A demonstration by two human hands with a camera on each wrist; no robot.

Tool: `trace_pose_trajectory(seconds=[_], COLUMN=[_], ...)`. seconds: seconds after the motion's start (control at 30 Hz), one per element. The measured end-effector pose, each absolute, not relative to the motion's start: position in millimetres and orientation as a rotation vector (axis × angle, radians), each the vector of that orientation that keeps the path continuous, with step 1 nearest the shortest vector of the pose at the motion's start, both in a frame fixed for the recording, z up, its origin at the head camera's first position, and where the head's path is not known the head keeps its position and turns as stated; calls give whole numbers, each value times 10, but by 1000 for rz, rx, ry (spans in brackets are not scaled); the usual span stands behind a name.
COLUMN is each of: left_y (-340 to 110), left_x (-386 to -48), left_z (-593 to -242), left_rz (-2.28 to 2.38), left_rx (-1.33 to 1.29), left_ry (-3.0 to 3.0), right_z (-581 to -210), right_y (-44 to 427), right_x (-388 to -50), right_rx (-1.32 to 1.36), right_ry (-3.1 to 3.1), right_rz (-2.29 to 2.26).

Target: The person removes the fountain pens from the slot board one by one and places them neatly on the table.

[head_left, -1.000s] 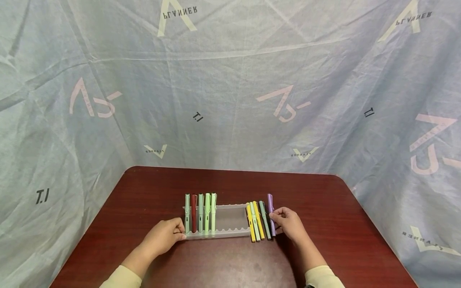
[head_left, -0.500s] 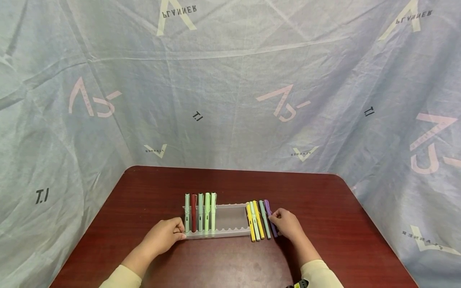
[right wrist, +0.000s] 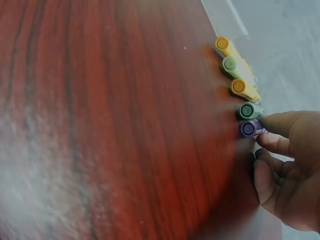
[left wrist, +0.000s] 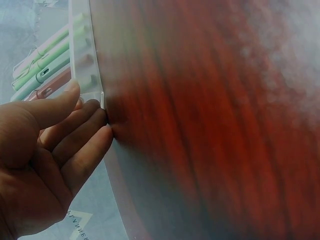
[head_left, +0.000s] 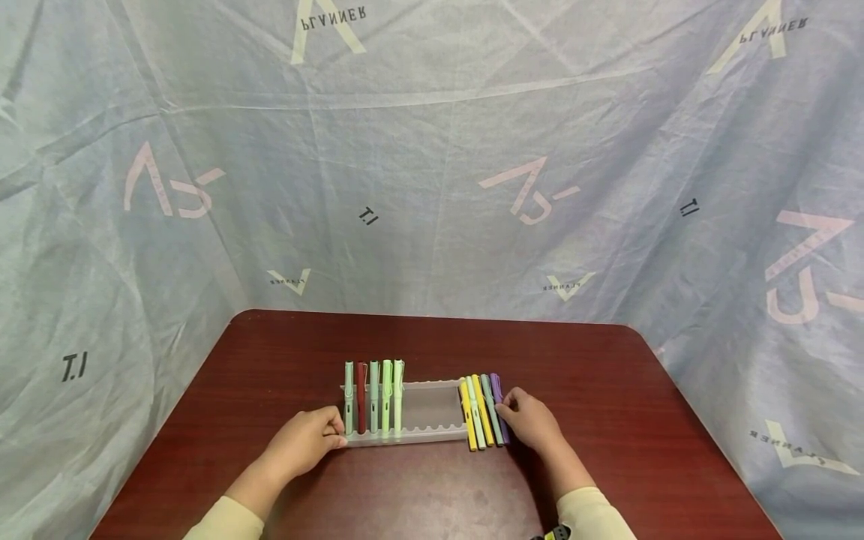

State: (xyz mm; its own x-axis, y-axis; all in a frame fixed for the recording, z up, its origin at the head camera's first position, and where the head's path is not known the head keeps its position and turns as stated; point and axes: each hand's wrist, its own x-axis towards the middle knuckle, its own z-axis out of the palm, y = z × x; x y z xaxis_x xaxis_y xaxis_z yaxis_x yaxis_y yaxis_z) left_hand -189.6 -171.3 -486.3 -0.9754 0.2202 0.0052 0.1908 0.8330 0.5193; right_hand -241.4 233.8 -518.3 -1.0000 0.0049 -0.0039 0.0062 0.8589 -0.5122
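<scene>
A clear plastic pen tray (head_left: 435, 434) with notched edges lies on the table. Several pens, light green, grey-green and one red pen (head_left: 361, 397), rest side by side in its left notches. My left hand (head_left: 307, 441) grips the tray's left front corner between thumb and fingers. Right of the tray, two yellow pens, a light green pen, a grey-green pen (head_left: 492, 409) and a purple pen (head_left: 496, 386) form a slanted row. My right hand (head_left: 535, 421) holds the purple pen, thumb (right wrist: 280, 122) also near the grey-green one. The purple pen's middle is partly hidden by the fingers.
The dark red wooden table (head_left: 432, 487) extends around the tray on all sides. A grey cloth curtain (head_left: 432, 187) with printed letters hangs behind and at both sides of it.
The purple pen was upright and apart from the row, then came down tilted and moved left until it lay against the grey-green pen. My left hand stays on the tray corner.
</scene>
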Motion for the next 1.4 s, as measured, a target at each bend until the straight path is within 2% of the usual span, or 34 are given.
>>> trace_pose_trajectory(seconds=[0.33,0.63,0.77,0.87,1.1,1.4], left_y=[-1761,-1769,-1775,-1786,-1786,-1734], left_x=[-1903,-1934,-1937,-1929,-1895,-1908], left_z=[-4830,-4857,-4845,-4825,-4841,-4886], left_rz=[832,827,820,813,830,823], left_rx=[324,338,326,310,306,375], left_ry=[2963,2966,2960,2959,2936,2934], right_z=[-5177,-5179,-5122,-5030,-4876,-4966], right_y=[2274,2294,2203,2046,1537,1029], right_x=[-2457,-2458,-2454,-2447,-2364,-2315], right_rx=[-9,179,178,36,-502,-555], right_ry=[3049,3048,3117,3155,2932,2563], right_rz=[-824,-1005,-1070,-1169,-1302,-1460])
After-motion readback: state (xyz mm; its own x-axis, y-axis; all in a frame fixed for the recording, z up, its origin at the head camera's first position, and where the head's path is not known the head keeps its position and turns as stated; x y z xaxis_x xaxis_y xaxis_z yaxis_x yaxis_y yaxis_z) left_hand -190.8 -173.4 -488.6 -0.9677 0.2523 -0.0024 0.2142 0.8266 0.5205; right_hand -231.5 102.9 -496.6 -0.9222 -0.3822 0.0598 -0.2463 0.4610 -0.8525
